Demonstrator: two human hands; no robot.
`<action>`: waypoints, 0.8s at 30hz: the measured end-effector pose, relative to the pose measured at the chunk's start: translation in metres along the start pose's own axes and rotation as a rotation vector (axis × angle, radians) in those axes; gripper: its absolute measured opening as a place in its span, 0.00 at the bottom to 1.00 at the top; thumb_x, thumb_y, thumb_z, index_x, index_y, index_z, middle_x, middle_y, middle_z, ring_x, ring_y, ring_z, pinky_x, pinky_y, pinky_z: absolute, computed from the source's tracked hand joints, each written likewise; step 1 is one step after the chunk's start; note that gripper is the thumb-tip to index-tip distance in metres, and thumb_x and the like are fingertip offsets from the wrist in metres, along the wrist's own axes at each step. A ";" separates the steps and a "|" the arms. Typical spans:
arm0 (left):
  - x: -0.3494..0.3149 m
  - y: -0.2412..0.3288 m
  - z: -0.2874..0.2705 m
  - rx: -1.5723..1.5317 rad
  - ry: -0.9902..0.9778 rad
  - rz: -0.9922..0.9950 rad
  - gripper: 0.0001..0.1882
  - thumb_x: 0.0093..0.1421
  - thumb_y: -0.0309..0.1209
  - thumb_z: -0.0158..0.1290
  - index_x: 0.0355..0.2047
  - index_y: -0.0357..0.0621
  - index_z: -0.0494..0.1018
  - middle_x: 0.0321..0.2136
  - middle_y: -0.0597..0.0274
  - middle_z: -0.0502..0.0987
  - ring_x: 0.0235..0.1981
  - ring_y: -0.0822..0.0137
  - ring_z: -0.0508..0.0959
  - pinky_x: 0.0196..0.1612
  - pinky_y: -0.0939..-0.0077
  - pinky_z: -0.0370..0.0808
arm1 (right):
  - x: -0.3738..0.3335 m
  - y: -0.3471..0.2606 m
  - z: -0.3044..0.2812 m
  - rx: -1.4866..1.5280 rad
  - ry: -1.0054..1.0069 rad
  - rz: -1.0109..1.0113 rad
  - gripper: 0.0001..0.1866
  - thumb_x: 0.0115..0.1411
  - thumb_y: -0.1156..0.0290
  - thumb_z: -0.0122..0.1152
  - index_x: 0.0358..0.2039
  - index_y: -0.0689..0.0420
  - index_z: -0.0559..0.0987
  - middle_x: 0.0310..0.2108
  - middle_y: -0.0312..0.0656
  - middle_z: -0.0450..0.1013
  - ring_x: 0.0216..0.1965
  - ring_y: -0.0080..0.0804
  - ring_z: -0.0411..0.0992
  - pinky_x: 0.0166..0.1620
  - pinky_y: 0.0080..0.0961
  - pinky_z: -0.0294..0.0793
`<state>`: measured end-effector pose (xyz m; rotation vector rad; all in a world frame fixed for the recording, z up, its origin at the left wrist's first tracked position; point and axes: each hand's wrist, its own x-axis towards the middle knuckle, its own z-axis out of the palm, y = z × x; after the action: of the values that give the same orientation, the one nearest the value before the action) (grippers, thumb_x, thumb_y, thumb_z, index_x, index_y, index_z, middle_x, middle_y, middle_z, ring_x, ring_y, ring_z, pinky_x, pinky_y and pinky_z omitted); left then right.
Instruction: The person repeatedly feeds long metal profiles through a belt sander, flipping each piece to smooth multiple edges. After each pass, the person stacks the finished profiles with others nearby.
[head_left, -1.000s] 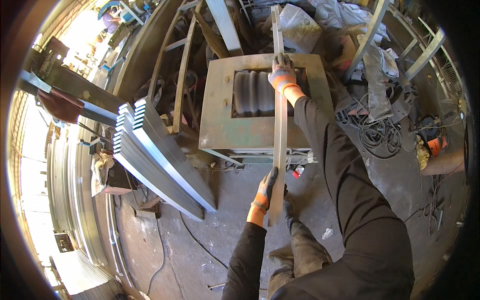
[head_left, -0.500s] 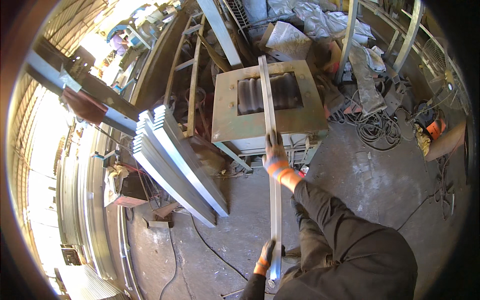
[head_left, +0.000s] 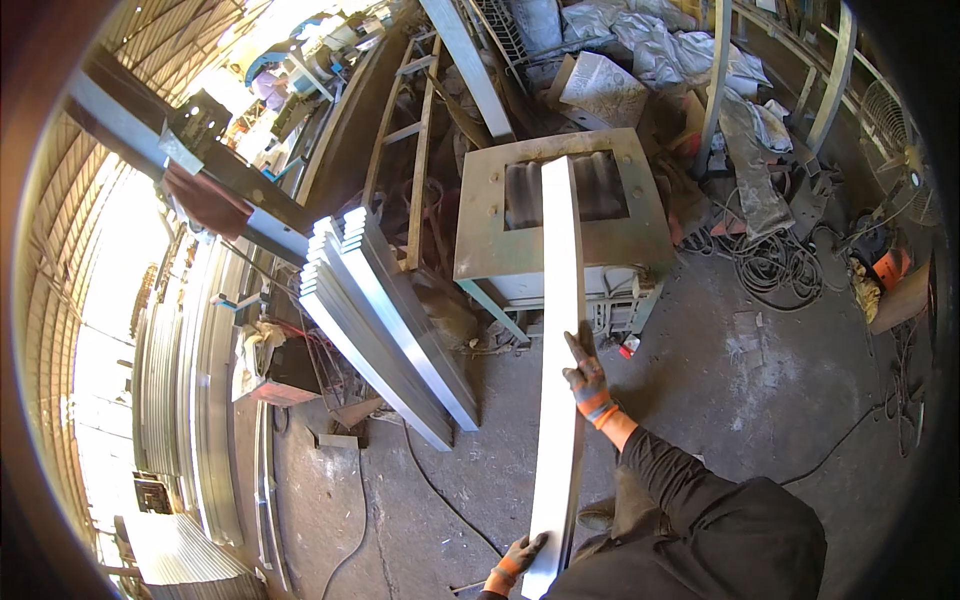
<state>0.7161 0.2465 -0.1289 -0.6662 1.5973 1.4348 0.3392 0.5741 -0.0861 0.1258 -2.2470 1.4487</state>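
A long pale metal bar (head_left: 560, 350) runs up the middle of the view, its broad face bright with light, its far end over the opening of a worn grey-green machine (head_left: 480, 250) and its near end leaving the bottom edge of the view. The left hand (head_left: 516, 562), in a dark and orange glove, grasps the bar's left edge near the bottom; the right hand (head_left: 588, 380), gloved alike, touches the right edge farther up with 2 digits spread, and I cannot tell how firmly it grips, the underside being hidden. The concrete floor (head_left: 760, 370) is dark, scuffed and dusted with pale patches, crossed at left by a thin black cable (head_left: 437, 493). Dark, ridged material (head_left: 525, 195) fills the machine's opening. Left of the machine, 2 neighbouring stacks of silvery bars (head_left: 375, 345) lean at a slant, near a ladder-like frame (head_left: 421, 170). Coiled cables (head_left: 775, 275) lie on the right, with a round fan (head_left: 912, 165) beyond, and crumpled silvery sheeting (head_left: 680, 45) is heaped at the back. Long metal lengths (head_left: 208, 400) line the glaring left side, above corrugated sheets (head_left: 180, 545); 1 other person (head_left: 268, 90) is far off at upper left.
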 end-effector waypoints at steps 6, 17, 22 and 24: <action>0.112 0.235 0.060 1.164 0.436 0.814 0.29 0.74 0.32 0.59 0.72 0.79 0.78 0.46 0.50 0.83 0.44 0.40 0.89 0.40 0.45 0.87 | 0.221 0.098 0.028 -0.830 -0.090 -0.005 0.43 0.72 0.50 0.65 0.75 0.71 0.72 0.81 0.66 0.62 0.81 0.68 0.60 0.84 0.61 0.56; 0.287 0.482 0.113 0.881 0.372 1.013 0.36 0.74 0.22 0.56 0.77 0.74 0.72 0.46 0.45 0.82 0.42 0.39 0.85 0.44 0.46 0.85 | 0.474 0.237 0.050 -1.095 -0.164 0.009 0.35 0.82 0.47 0.47 0.79 0.55 0.74 0.83 0.50 0.66 0.83 0.54 0.61 0.85 0.61 0.51; 0.256 0.379 0.109 0.894 0.368 1.047 0.42 0.68 0.20 0.60 0.78 0.79 0.71 0.49 0.47 0.81 0.46 0.38 0.86 0.47 0.47 0.86 | 0.379 0.186 0.039 -1.033 -0.128 0.014 0.34 0.78 0.47 0.54 0.75 0.55 0.78 0.82 0.49 0.67 0.83 0.53 0.61 0.81 0.66 0.58; 0.236 0.320 0.098 0.631 0.262 0.888 0.39 0.70 0.21 0.59 0.76 0.78 0.73 0.50 0.48 0.81 0.47 0.39 0.86 0.47 0.47 0.87 | 0.323 0.155 0.035 -1.031 -0.175 0.054 0.36 0.79 0.47 0.54 0.78 0.56 0.74 0.83 0.51 0.64 0.83 0.56 0.60 0.81 0.66 0.57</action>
<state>0.3571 0.4401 -0.1662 0.2955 2.5698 1.2957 -0.0089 0.6659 -0.0910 -0.1474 -2.8520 0.1623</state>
